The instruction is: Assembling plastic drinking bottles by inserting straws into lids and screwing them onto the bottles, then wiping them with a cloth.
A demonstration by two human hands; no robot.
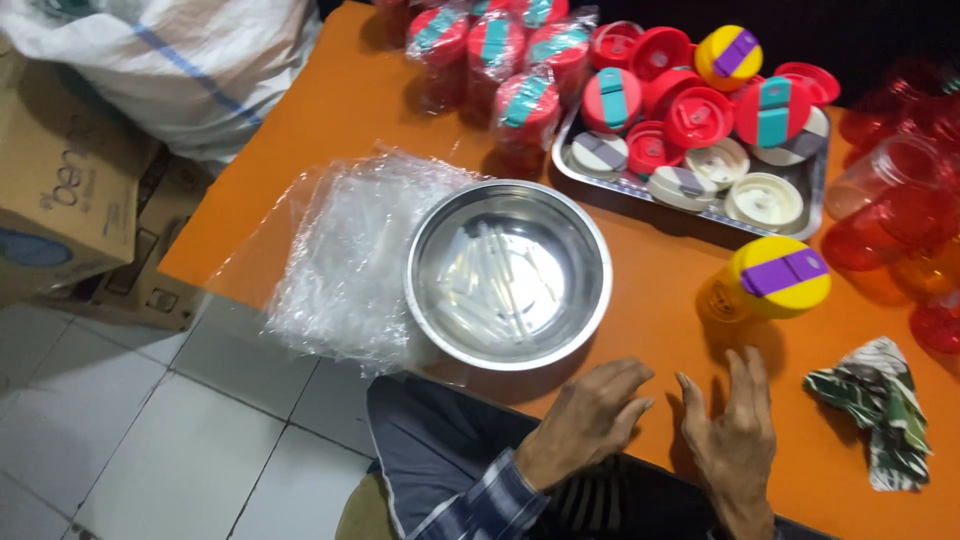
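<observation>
Both hands sit flat at the near edge of the orange desk, nothing held. Left hand has fingers loosely curled, tips on the desk just short of the steel bowl. Right hand is spread, fingers released, pointing up at the yellow-lidded bottle, which lies just beyond the fingertips, apart from them. A patterned cloth lies to the right of that hand near the edge.

The bowl has clear straws in it, and it rests partly on a pile of clear plastic bags hanging over the desk's left edge. Further back there's a metal tray full of red, cream and yellow lids. Wrapped red bottles stand at the far edge, and bare red cups along the right edge.
</observation>
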